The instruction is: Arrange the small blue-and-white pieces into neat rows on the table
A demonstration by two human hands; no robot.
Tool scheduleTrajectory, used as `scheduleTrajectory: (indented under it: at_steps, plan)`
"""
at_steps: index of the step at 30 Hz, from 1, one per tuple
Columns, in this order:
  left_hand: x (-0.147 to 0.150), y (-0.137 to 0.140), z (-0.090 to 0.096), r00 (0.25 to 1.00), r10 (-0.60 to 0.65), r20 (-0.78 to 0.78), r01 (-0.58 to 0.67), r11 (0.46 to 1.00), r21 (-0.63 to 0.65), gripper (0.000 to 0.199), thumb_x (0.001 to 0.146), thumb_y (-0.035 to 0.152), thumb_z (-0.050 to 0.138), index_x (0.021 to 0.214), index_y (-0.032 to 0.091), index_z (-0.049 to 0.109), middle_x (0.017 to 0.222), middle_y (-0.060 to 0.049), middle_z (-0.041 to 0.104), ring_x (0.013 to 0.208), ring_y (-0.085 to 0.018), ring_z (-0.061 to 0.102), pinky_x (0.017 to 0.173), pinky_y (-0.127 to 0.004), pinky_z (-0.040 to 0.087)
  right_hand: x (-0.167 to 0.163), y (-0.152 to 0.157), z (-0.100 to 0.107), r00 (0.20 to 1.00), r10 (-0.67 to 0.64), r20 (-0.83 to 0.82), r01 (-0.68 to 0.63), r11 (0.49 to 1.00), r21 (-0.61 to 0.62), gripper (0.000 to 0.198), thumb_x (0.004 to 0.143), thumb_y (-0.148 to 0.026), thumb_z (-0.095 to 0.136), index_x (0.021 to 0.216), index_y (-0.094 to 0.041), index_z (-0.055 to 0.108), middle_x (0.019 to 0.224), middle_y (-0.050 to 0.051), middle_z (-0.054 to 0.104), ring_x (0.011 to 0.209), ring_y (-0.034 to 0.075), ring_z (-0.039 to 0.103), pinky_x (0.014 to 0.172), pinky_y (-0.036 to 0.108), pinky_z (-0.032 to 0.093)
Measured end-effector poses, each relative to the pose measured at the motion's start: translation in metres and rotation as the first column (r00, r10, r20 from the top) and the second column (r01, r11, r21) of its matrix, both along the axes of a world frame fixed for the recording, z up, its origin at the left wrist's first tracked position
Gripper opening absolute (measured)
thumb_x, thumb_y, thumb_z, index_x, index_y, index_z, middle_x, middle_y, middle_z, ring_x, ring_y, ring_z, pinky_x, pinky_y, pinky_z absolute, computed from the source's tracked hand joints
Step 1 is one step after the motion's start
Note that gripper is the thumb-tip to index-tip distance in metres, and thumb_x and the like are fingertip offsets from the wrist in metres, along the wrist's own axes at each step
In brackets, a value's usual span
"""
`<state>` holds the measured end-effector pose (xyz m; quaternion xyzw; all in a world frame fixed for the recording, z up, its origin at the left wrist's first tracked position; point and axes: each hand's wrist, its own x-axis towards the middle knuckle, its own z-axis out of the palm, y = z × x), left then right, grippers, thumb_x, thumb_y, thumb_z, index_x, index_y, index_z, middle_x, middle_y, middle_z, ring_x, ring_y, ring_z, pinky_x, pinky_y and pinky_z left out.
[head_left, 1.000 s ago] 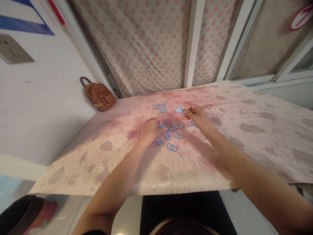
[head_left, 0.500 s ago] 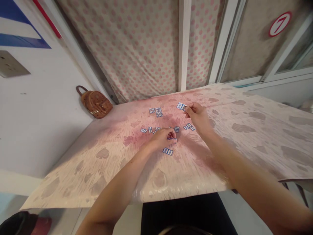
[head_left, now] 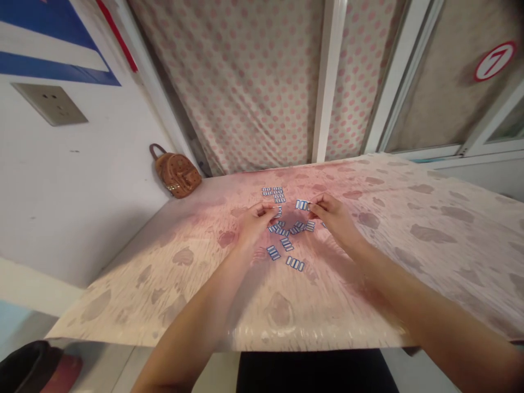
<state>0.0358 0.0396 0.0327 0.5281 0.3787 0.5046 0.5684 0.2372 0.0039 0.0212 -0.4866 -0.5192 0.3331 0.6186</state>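
Note:
My right hand (head_left: 333,214) pinches a small blue-and-white striped card (head_left: 302,205) by its right edge, held above the table. To its left, my left hand (head_left: 256,218) is closed on another striped card (head_left: 279,212), mostly hidden by the fingers. Beneath and in front of the hands, several like cards lie loosely scattered, among them one card (head_left: 295,263) nearest me, one (head_left: 273,252) left of it and one (head_left: 287,244) above. Beyond my left hand, a small group of cards (head_left: 278,195) lies close together in an L-like shape.
A patterned cloth (head_left: 196,303) covers the table. At its far left corner stands a small brown backpack-shaped bag (head_left: 179,174) against the wall. A dotted curtain (head_left: 245,93) hangs behind the table. A wall socket (head_left: 51,103) is at left.
My left hand has moved up and away from me, now with a card showing in its fingers. My right hand has lowered slightly with its card. The view has shifted left.

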Motion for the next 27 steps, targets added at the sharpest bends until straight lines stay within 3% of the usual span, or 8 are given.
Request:
scheduleTrajectory:
  at_steps: [2, 5, 9, 18, 22, 27]
  plan:
    - [0.003, -0.003, -0.002, 0.995, -0.030, 0.095, 0.034, 0.998, -0.046, 0.018, 0.067, 0.026, 0.080, 0.077, 0.016, 0.068, 0.073, -0.001, 0.065, 0.068, -0.011, 0.060, 0.070, -0.026, 0.050, -0.004, -0.002, 0.000, 0.999, 0.030, -0.035, -0.030, 1.000, -0.008, 0.022, 0.075, -0.037, 0.070, 0.076, -0.022, 0.055, 0.068, -0.001, 0.066, 0.065, 0.016, 0.066, 0.069, 0.032, 0.053]
    - [0.012, -0.007, -0.007, 0.985, -0.063, 0.161, 0.067, 0.998, -0.019, 0.020, 0.068, 0.029, 0.081, 0.076, 0.016, 0.068, 0.078, -0.001, 0.067, 0.073, -0.011, 0.060, 0.074, -0.026, 0.049, -0.007, -0.005, 0.000, 0.991, 0.085, -0.104, -0.086, 0.996, -0.012, 0.028, 0.072, -0.043, 0.074, 0.077, -0.022, 0.056, 0.074, 0.000, 0.067, 0.071, 0.018, 0.068, 0.074, 0.035, 0.056]
    - [0.025, -0.010, -0.013, 0.988, -0.052, 0.145, 0.045, 0.998, 0.051, 0.022, 0.069, 0.034, 0.080, 0.077, 0.017, 0.069, 0.077, -0.002, 0.066, 0.069, -0.011, 0.057, 0.067, -0.025, 0.042, -0.012, -0.006, 0.000, 0.983, 0.134, -0.124, -0.140, 0.989, -0.038, 0.032, 0.069, -0.045, 0.078, 0.076, -0.022, 0.058, 0.076, 0.000, 0.067, 0.071, 0.017, 0.067, 0.077, 0.036, 0.057]
    - [0.029, -0.018, -0.011, 0.997, 0.038, 0.074, -0.049, 0.987, 0.151, 0.015, 0.078, 0.031, 0.072, 0.079, 0.016, 0.068, 0.077, -0.003, 0.068, 0.071, -0.013, 0.059, 0.073, -0.027, 0.044, -0.027, -0.015, 0.006, 0.952, 0.264, -0.156, -0.275, 0.960, -0.053, 0.035, 0.074, -0.051, 0.073, 0.082, -0.022, 0.056, 0.081, 0.000, 0.068, 0.070, 0.017, 0.069, 0.074, 0.036, 0.058]
    - [0.027, -0.017, -0.008, 0.992, 0.118, 0.049, -0.126, 0.968, 0.218, 0.012, 0.080, 0.028, 0.070, 0.080, 0.016, 0.065, 0.079, -0.003, 0.068, 0.075, -0.014, 0.061, 0.076, -0.028, 0.046, -0.027, -0.012, 0.002, 0.979, 0.202, -0.026, -0.203, 0.979, -0.021, 0.034, 0.073, -0.047, 0.075, 0.079, -0.022, 0.053, 0.071, -0.002, 0.065, 0.063, 0.016, 0.066, 0.065, 0.032, 0.055]
    - [0.027, -0.016, -0.007, 0.990, 0.138, 0.037, -0.142, 0.958, 0.248, 0.015, 0.080, 0.026, 0.071, 0.086, 0.017, 0.061, 0.078, -0.001, 0.067, 0.073, -0.013, 0.063, 0.072, -0.026, 0.047, -0.025, -0.008, -0.006, 0.966, 0.190, 0.178, -0.194, 0.981, 0.005, 0.025, 0.081, -0.041, 0.065, 0.070, -0.021, 0.055, 0.062, -0.002, 0.060, 0.060, 0.014, 0.059, 0.062, 0.028, 0.048]
